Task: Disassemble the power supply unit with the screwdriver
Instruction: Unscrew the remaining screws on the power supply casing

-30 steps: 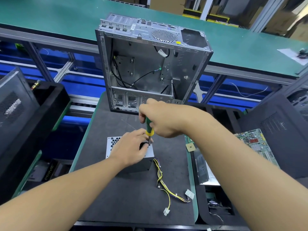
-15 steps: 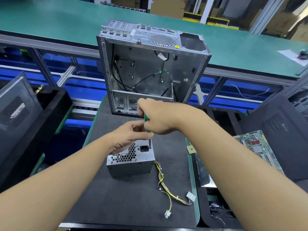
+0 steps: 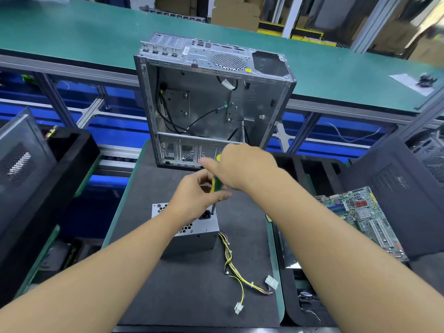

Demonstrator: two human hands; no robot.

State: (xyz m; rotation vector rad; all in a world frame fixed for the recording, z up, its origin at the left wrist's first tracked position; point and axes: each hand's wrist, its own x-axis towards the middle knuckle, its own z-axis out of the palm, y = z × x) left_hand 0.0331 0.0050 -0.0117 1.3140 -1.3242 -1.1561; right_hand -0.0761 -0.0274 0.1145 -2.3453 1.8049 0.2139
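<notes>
Two hands (image 3: pixel 192 200) (image 3: pixel 242 168), one screwdriver (image 3: pixel 217 186)

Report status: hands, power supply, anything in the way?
Right hand grips screwdriver handle; left hand pinches it lower down. Tip at power supply unit, beside its socket. Nothing blocking; cable harness trails right.

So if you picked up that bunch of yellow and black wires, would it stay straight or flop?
Probably flop: the wire bundle lies in loose curves on the mat. Its white connectors would likely dangle and swing. It runs into the power supply unit, so a hard tug might drag that box.
</notes>
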